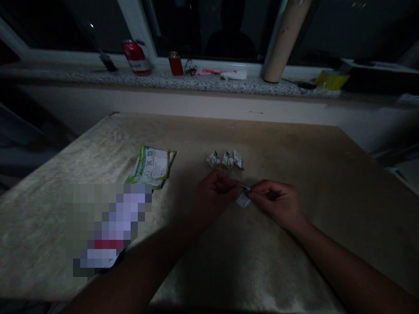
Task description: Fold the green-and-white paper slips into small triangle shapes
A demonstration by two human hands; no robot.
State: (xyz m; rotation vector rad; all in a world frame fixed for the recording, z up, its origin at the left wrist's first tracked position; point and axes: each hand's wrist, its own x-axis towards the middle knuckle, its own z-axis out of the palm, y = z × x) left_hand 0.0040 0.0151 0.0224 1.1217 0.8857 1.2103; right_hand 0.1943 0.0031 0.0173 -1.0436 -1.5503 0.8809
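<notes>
Both my hands meet over the middle of the table (294, 157). My left hand (214, 192) and my right hand (278, 203) each pinch an end of a small folded paper piece (243, 198) held between them, fingers closed on it. Just beyond my hands, three small folded paper shapes (225, 159) sit in a row on the table. A green and white printed leaflet (152, 165) lies flat to the left of them.
A blurred-out flat object (108, 231) lies near the left front of the table. On the stone windowsill (81, 76) behind stand a red can (136, 57), a small red box (176, 63), a cardboard tube (284, 39) and a yellow item (331, 80). The room is dim.
</notes>
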